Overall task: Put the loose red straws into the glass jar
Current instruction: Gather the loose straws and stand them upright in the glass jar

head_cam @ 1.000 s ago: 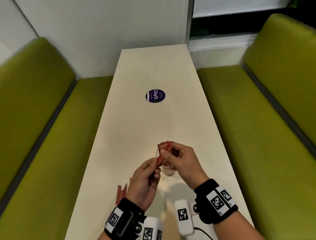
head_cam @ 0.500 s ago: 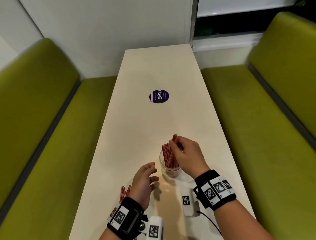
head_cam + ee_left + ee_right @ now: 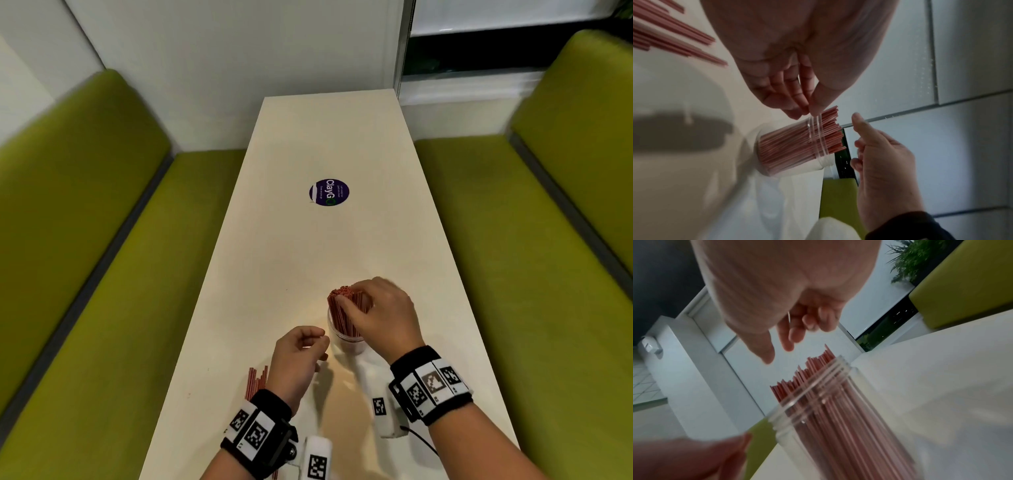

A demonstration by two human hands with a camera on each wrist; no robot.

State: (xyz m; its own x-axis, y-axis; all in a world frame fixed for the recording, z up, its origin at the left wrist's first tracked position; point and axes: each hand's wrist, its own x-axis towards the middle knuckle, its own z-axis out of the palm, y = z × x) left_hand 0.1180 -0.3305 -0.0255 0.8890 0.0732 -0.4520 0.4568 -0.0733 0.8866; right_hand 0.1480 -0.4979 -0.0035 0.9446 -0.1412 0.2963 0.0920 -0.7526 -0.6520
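- Because the bench (image 3: 325, 257) is long and narrow, I keep the jar (image 3: 344, 337) close in front of me, upright, where both hands reach it.
- My right hand (image 3: 383, 315) hovers over the jar's mouth, fingers (image 3: 764, 352) loosely spread and gripping nothing, the tips just at the straw tops, likely to settle them.
- My left hand (image 3: 298, 359) waits beside the jar, fingers relaxed, half curled and empty, near the loose straws (image 3: 255, 382) still lying flat on the bench by that wrist.
- Straws in the jar (image 3: 793, 142) are thin and red, packed tight and poking above the threaded rim unevenly.
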